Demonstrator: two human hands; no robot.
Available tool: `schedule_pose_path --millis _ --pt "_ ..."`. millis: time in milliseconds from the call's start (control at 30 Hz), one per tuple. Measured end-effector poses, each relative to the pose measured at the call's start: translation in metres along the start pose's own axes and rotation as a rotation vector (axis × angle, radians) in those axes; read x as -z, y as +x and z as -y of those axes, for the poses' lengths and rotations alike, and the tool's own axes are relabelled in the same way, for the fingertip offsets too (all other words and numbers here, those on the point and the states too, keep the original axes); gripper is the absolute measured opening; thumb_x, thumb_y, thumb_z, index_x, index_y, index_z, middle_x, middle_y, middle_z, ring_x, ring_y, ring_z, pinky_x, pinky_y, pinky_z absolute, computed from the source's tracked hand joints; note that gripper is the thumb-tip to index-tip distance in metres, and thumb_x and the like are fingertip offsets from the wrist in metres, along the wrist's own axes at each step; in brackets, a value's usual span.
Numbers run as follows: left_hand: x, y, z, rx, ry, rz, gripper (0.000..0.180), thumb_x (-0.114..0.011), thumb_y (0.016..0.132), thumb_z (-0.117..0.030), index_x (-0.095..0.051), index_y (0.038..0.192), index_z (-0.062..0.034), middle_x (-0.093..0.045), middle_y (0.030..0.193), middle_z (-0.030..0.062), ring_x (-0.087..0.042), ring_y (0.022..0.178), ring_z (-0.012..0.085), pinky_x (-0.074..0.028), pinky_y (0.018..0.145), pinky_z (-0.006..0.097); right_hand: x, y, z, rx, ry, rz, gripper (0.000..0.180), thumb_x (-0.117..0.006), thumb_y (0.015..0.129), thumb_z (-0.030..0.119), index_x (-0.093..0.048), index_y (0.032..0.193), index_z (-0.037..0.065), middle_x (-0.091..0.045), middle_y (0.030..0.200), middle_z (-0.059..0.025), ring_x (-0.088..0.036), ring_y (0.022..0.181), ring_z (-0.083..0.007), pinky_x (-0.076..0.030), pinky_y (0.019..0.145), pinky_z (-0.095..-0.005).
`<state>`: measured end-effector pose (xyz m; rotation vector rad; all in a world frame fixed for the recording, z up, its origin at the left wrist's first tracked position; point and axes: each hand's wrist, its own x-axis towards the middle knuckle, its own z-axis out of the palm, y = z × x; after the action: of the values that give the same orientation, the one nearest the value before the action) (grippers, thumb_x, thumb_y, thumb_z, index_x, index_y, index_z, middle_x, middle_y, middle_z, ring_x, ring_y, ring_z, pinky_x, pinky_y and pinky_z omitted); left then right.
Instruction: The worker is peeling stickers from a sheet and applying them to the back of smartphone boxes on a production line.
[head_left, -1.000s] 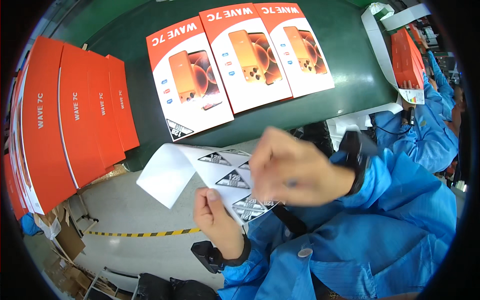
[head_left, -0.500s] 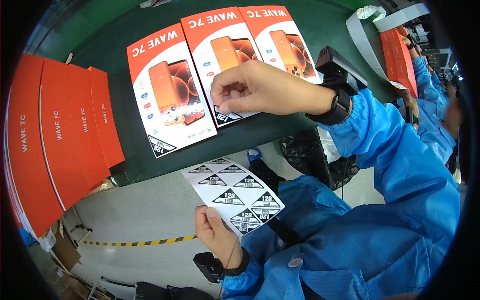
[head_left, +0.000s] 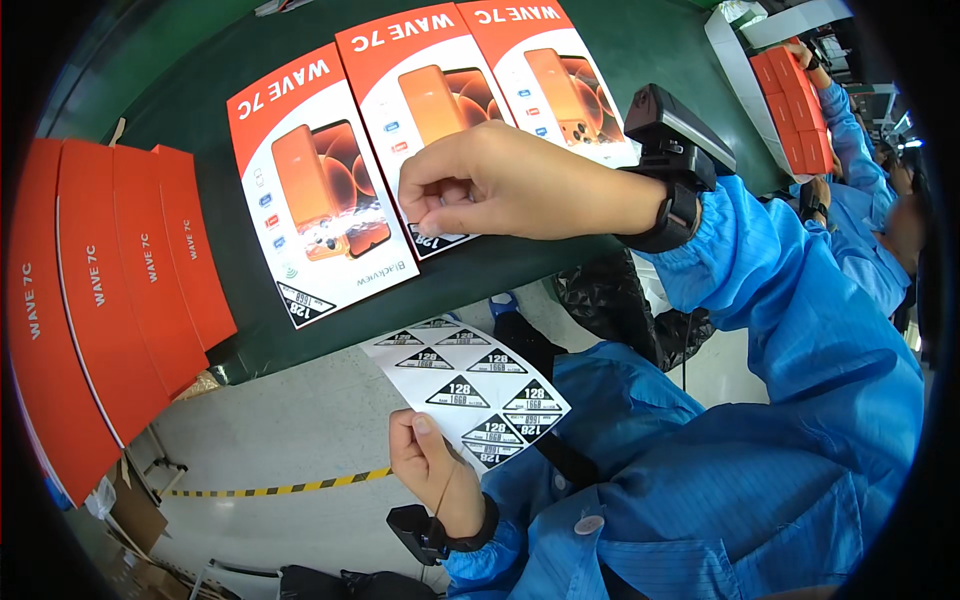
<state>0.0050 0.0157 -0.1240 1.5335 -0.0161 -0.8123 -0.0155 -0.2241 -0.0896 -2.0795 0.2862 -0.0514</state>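
Over middle box [head_left: 428, 98], your right hand [head_left: 485, 185] curled, thumb by black triangular sticker [head_left: 430, 242] at near corner; cannot tell if pinching. Beside green table [head_left: 655, 65], your left hand [head_left: 437, 468] pinches sticker sheet [head_left: 472, 378].

Bright indoor light, crisp centre, fisheye-bowed edges, black rounded corners.

The head view looks from the person's head, left unit of a side-by-side fisheye pair. It faces steeply downward. Near field, about the centre: left hand [head_left: 440, 468] and right hand [head_left: 495, 185]. Upper field: table [head_left: 665, 65]. Lower left: floor [head_left: 290, 430]. Farther, right rim: co-worker [head_left: 845, 235].
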Motion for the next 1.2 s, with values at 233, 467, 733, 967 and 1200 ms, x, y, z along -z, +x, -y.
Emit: schedule_pose_path --millis 233,467,733,967,1200 --pt "0.002 0.001 0.003 0.004 0.002 0.013 0.02 -0.041 0.088 -0.016 -0.043 0.077 -0.0003 -0.05 0.069 0.0043 -0.044 0.061 0.005 -0.038 0.057 0.018 -0.002 -0.003 0.001 -0.016 -0.059 -0.012 0.011 -0.058 0.074 0.009 -0.05 0.077 0.002 -0.049 0.071 -0.0055 -0.048 0.064 -0.0139 -0.04 0.056 -0.0247" --pt "0.006 0.001 0.007 -0.04 0.038 0.012 0.019 -0.04 0.089 -0.016 -0.043 0.078 -0.0002 -0.053 0.07 0.0057 -0.049 0.06 0.0052 -0.041 0.055 0.018 -0.016 -0.006 -0.012 0.206 -0.6 -0.482 0.033 -0.067 0.064 0.021 -0.045 0.085 0.007 -0.047 0.077 -0.0074 -0.051 0.074 -0.023 -0.041 0.059 -0.0332" --pt "-0.002 -0.005 -0.012 -0.068 -0.025 -0.043 0.017 -0.043 0.086 -0.017 -0.043 0.078 -0.0012 -0.046 0.069 0.0023 -0.04 0.063 0.0061 -0.035 0.059 0.019 -0.018 -0.001 0.002 -0.054 -0.306 -0.369 0.022 -0.062 0.071 0.018 -0.047 0.078 0.005 -0.045 0.056 -0.0047 -0.048 0.052 -0.0197 -0.037 0.049 -0.0307" --pt "0.007 -0.012 -0.03 -0.257 -0.186 -0.155 0.013 -0.041 0.084 -0.01 -0.037 0.092 -0.001 -0.047 0.084 0.0091 -0.047 0.078 0.0117 -0.039 0.071 0.024 -0.051 -0.075 0.061 -0.307 0.624 0.19 0.061 -0.059 0.076 0.008 -0.024 0.126 0.006 -0.053 0.093 -0.0086 -0.052 0.076 -0.0122 -0.042 0.066 -0.023" --pt "-0.002 -0.032 -0.032 -0.154 -0.158 0.028 0.031 -0.047 0.083 -0.007 -0.038 0.11 0.006 -0.051 0.103 0.0165 -0.054 0.086 0.0175 -0.044 0.076 0.028 -0.059 -0.079 0.061 -0.049 0.185 -0.201 0.044 -0.062 0.069 0.006 -0.043 0.109 0.007 -0.049 0.082 -0.0049 -0.048 0.072 -0.0176 -0.038 0.062 -0.0298"
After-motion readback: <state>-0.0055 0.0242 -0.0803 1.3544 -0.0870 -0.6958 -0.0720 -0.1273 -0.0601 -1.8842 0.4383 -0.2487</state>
